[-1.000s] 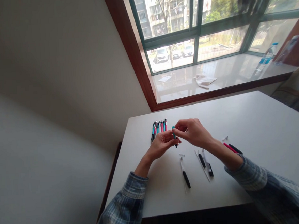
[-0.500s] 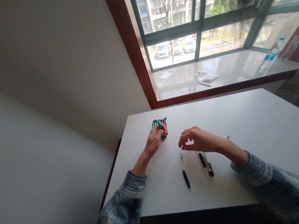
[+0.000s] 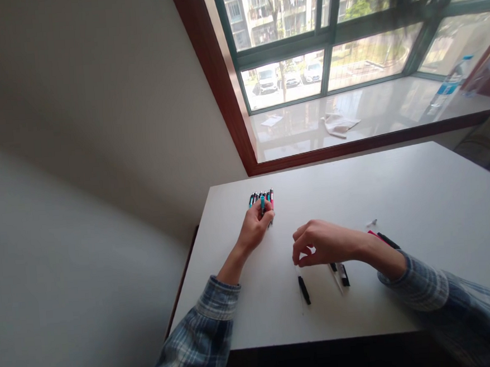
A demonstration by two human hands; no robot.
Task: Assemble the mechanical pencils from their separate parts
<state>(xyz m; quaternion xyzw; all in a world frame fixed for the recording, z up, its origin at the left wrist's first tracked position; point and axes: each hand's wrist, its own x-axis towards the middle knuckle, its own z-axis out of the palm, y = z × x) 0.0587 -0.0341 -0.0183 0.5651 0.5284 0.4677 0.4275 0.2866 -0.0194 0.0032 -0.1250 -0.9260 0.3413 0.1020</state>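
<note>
The right hand (image 3: 322,244), grip unclear, had lowered near a black tube (image 3: 304,290) at seven o'clock. The left hand (image 3: 253,229), clamped on a teal barrel (image 3: 262,204), partly hid pens (image 3: 272,198) at one.

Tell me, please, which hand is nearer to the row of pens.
Left. The left hand is at the row of pens, partly hiding it; the right hand is apart from it, farther right and nearer the camera.

The left hand (image 3: 253,227) alone now grips the teal barrel (image 3: 262,203), pens (image 3: 271,196) beneath; the right hand (image 3: 322,243) sinks, black-ended tube (image 3: 304,290) near its fingertips.
</note>
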